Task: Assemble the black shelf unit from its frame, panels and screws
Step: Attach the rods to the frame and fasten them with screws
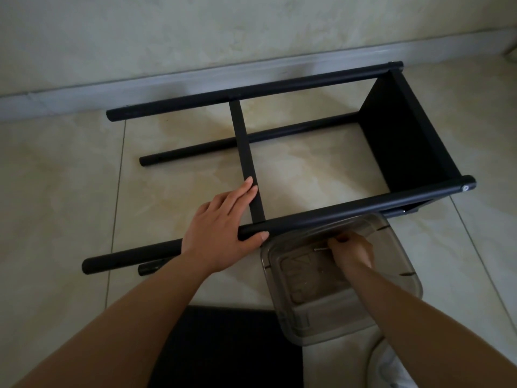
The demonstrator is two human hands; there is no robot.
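Note:
The black shelf frame (279, 88) lies on its side on the tiled floor, with one panel (402, 141) fitted at its right end and a second panel (246, 152) standing edge-on across the middle. My left hand (221, 228) rests on the near black tube (349, 208), thumb under it, fingers straight along the middle panel's edge. My right hand (349, 250) reaches into a clear plastic container (321, 317) and pinches a small metal tool or screw (321, 249) there; which it is I cannot tell.
A loose black panel (229, 345) lies on the floor at the bottom centre, between my arms. The wall and its baseboard (195, 77) run close behind the frame. A pale cloth (389, 368) shows at the bottom right.

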